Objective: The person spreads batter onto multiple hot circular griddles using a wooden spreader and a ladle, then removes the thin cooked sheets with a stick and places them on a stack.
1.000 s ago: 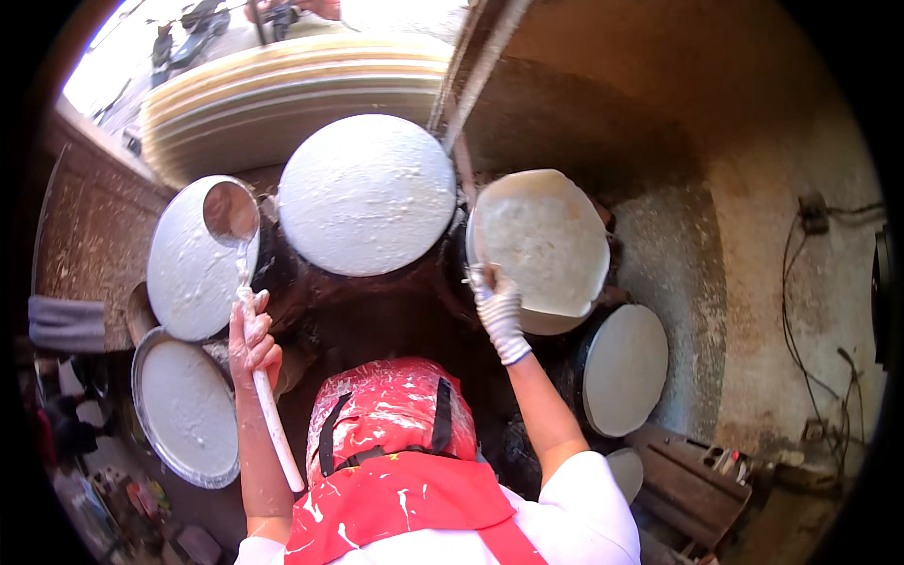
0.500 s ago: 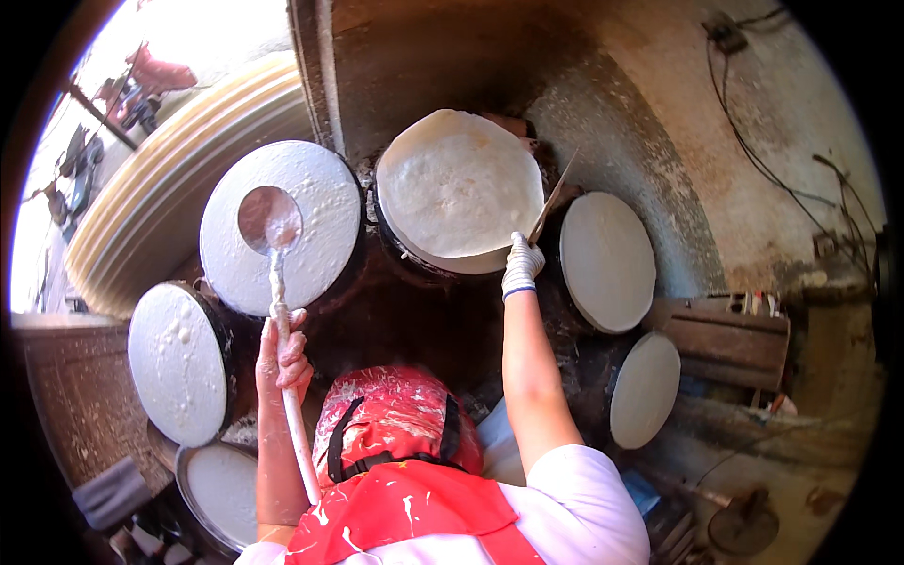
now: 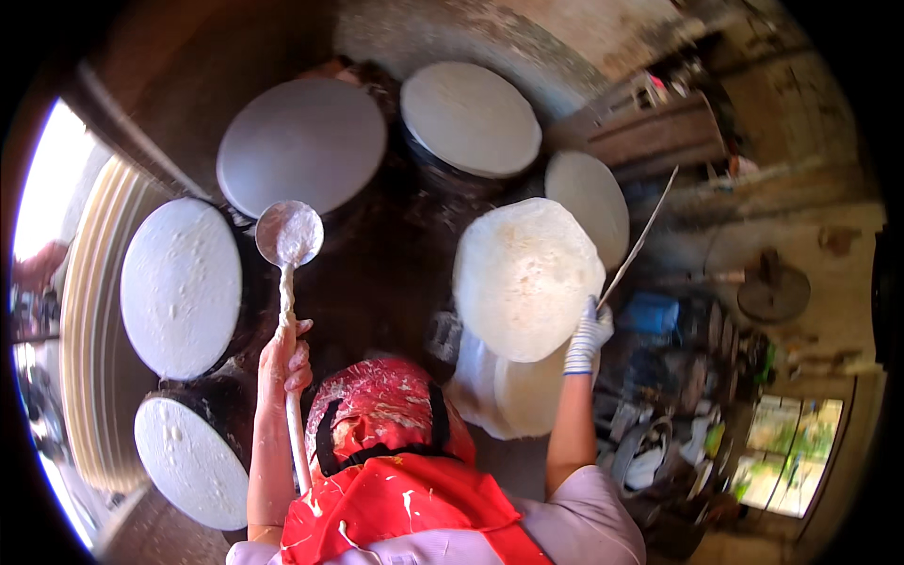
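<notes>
Above the red apron, left hand is clamped on the ladle, handle running straight up to a bowl between two griddles. Gloved right hand pinches a stick slanting up-right, with the lifted sheet touching, just left.

A dark, soot-blackened stove is seen, and round steaming drums are carried on it in an arc. At its left edge two drums are topped with wet white batter. Along the far edge a grey-white drum and a paler one are set side by side. Toward the right edge a further pale drum is placed.
</notes>
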A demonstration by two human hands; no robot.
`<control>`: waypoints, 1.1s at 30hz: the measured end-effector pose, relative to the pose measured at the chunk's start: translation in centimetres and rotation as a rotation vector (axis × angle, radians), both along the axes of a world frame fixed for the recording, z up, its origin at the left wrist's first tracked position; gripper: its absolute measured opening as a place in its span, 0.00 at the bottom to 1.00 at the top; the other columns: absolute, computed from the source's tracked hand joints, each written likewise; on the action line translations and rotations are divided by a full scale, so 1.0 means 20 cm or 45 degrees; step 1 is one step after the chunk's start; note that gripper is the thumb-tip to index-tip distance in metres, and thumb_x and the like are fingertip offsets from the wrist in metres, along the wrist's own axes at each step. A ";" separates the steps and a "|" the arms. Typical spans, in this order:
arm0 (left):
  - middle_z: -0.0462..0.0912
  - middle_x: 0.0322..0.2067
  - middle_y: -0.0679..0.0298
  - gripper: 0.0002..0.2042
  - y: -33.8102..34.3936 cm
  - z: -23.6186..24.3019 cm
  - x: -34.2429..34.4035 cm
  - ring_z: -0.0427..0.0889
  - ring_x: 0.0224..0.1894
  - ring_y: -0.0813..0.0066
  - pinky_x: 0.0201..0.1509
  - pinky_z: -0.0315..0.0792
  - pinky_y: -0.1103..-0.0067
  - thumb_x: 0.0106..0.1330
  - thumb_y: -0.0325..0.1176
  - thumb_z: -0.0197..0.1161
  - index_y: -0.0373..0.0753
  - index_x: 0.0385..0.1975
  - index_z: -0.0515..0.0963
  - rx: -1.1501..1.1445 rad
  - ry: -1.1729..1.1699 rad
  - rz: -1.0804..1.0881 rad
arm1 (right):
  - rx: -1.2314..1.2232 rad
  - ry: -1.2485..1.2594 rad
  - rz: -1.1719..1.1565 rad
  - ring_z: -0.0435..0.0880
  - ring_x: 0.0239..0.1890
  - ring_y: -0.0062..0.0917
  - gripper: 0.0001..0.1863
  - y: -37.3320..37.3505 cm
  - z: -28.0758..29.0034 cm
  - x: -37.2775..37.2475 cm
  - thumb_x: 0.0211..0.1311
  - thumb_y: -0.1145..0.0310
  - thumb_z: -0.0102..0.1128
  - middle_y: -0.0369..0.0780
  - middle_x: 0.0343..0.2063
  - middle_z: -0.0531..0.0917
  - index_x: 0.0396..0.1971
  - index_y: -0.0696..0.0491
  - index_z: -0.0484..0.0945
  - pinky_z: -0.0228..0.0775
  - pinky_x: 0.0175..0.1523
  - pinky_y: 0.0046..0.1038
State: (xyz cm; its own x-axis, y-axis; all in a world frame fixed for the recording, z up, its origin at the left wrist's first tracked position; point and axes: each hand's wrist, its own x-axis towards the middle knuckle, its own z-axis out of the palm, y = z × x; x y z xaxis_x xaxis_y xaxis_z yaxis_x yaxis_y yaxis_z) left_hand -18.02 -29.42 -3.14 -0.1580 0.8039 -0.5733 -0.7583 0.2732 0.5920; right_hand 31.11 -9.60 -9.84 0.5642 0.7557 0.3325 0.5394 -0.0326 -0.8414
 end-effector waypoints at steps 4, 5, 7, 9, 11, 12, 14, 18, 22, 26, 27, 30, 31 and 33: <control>0.59 0.14 0.73 0.22 0.10 -0.03 0.09 0.51 0.08 0.90 0.09 0.48 0.91 0.65 0.49 0.52 0.34 0.46 0.69 0.006 0.029 -0.187 | -0.120 -0.498 -0.013 0.76 0.22 0.22 0.10 -0.27 0.32 0.21 0.51 0.66 0.64 0.38 0.21 0.81 0.29 0.57 0.78 0.70 0.32 0.25; 0.59 0.14 0.73 0.22 0.13 -0.03 0.12 0.51 0.08 0.90 0.09 0.48 0.91 0.66 0.48 0.51 0.33 0.46 0.69 0.029 0.013 -0.236 | -0.087 -0.589 0.037 0.77 0.22 0.24 0.10 -0.34 0.32 0.26 0.50 0.66 0.64 0.40 0.21 0.81 0.29 0.57 0.78 0.70 0.33 0.26; 0.59 0.14 0.72 0.21 0.24 -0.03 0.19 0.51 0.07 0.90 0.09 0.48 0.91 0.66 0.47 0.51 0.33 0.47 0.69 0.012 0.006 -0.287 | -0.117 -0.823 0.128 0.80 0.25 0.34 0.11 -0.40 0.38 0.22 0.48 0.65 0.63 0.43 0.23 0.81 0.29 0.55 0.77 0.72 0.33 0.32; 0.60 0.15 0.72 0.21 0.29 -0.07 0.29 0.51 0.07 0.90 0.08 0.50 0.92 0.68 0.45 0.49 0.32 0.48 0.67 0.054 -0.106 -0.306 | -0.505 -0.832 0.201 0.80 0.31 0.34 0.12 -0.55 0.28 0.23 0.47 0.67 0.62 0.44 0.30 0.81 0.33 0.56 0.77 0.71 0.41 0.30; 0.60 0.15 0.72 0.20 0.32 -0.08 0.31 0.51 0.07 0.90 0.08 0.50 0.92 0.68 0.44 0.48 0.32 0.49 0.67 0.055 -0.159 -0.318 | -0.472 -0.939 0.258 0.79 0.34 0.38 0.13 -0.73 0.03 0.11 0.45 0.67 0.62 0.45 0.32 0.80 0.34 0.53 0.77 0.71 0.42 0.33; 0.60 0.15 0.72 0.21 0.33 -0.10 0.32 0.51 0.07 0.90 0.08 0.50 0.92 0.69 0.44 0.47 0.32 0.50 0.66 0.052 -0.230 -0.311 | -0.591 -0.875 0.328 0.78 0.35 0.39 0.15 -0.81 -0.10 0.06 0.45 0.66 0.63 0.45 0.32 0.79 0.35 0.52 0.77 0.71 0.42 0.35; 0.61 0.15 0.72 0.22 0.36 -0.14 0.40 0.53 0.06 0.89 0.07 0.51 0.91 0.69 0.45 0.46 0.32 0.52 0.63 0.092 -0.317 -0.330 | -0.723 -0.772 0.480 0.78 0.34 0.40 0.17 -0.91 -0.38 0.00 0.44 0.64 0.64 0.45 0.33 0.78 0.38 0.51 0.76 0.71 0.41 0.37; 0.59 0.15 0.71 0.22 0.39 -0.18 0.58 0.56 0.07 0.88 0.07 0.53 0.90 0.71 0.45 0.41 0.31 0.54 0.61 0.096 -0.327 -0.362 | -0.968 -0.344 0.557 0.78 0.32 0.39 0.21 -0.92 -0.73 -0.11 0.42 0.60 0.66 0.45 0.32 0.77 0.40 0.48 0.76 0.71 0.39 0.36; 0.60 0.15 0.70 0.23 0.39 -0.25 0.57 0.57 0.07 0.88 0.09 0.56 0.89 0.71 0.45 0.41 0.30 0.54 0.61 0.079 -0.296 -0.307 | -0.962 -0.316 0.420 0.78 0.32 0.39 0.20 -1.00 -0.95 -0.12 0.48 0.59 0.61 0.42 0.35 0.76 0.44 0.47 0.75 0.70 0.36 0.38; 0.62 0.16 0.69 0.23 0.33 -0.40 0.56 0.59 0.07 0.86 0.09 0.58 0.89 0.71 0.46 0.41 0.30 0.53 0.61 0.144 -0.468 -0.196 | -1.070 -0.612 0.410 0.73 0.44 0.40 0.17 -1.12 -1.15 -0.03 0.53 0.66 0.55 0.45 0.45 0.74 0.44 0.52 0.74 0.66 0.47 0.38; 0.62 0.16 0.69 0.24 0.26 -0.37 0.51 0.59 0.07 0.86 0.09 0.58 0.89 0.70 0.46 0.42 0.30 0.53 0.61 0.166 -0.490 -0.125 | -0.983 -0.602 0.456 0.71 0.45 0.41 0.17 -1.08 -1.19 -0.07 0.53 0.66 0.54 0.46 0.46 0.73 0.44 0.52 0.74 0.64 0.49 0.39; 0.60 0.15 0.69 0.25 0.17 -0.39 0.36 0.59 0.07 0.85 0.10 0.57 0.87 0.69 0.50 0.42 0.31 0.53 0.62 0.160 -0.620 0.045 | -0.726 -0.597 0.514 0.69 0.48 0.44 0.17 -0.92 -1.35 -0.19 0.56 0.64 0.51 0.50 0.48 0.72 0.45 0.53 0.73 0.62 0.52 0.40; 0.60 0.15 0.69 0.26 0.11 -0.41 0.31 0.59 0.07 0.84 0.10 0.57 0.87 0.69 0.51 0.42 0.31 0.53 0.62 0.175 -0.641 0.117 | -0.768 -0.570 0.506 0.69 0.48 0.44 0.18 -0.90 -1.34 -0.23 0.57 0.63 0.50 0.51 0.47 0.72 0.45 0.55 0.73 0.61 0.53 0.40; 0.60 0.15 0.71 0.32 0.05 -0.51 0.23 0.58 0.07 0.86 0.09 0.55 0.87 0.65 0.58 0.42 0.32 0.52 0.63 0.247 -0.653 0.120 | -0.741 -0.584 0.457 0.70 0.47 0.44 0.18 -0.91 -1.41 -0.17 0.60 0.61 0.48 0.52 0.46 0.72 0.44 0.58 0.73 0.62 0.52 0.40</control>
State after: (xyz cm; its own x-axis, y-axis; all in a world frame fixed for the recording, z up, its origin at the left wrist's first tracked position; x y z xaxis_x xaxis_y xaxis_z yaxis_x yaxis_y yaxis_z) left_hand -13.41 -28.37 -13.36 0.0261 0.8984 -0.4383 -0.9784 0.1130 0.1733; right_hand 27.66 -27.78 -38.09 0.1591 0.9868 -0.0295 0.8861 -0.1559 -0.4365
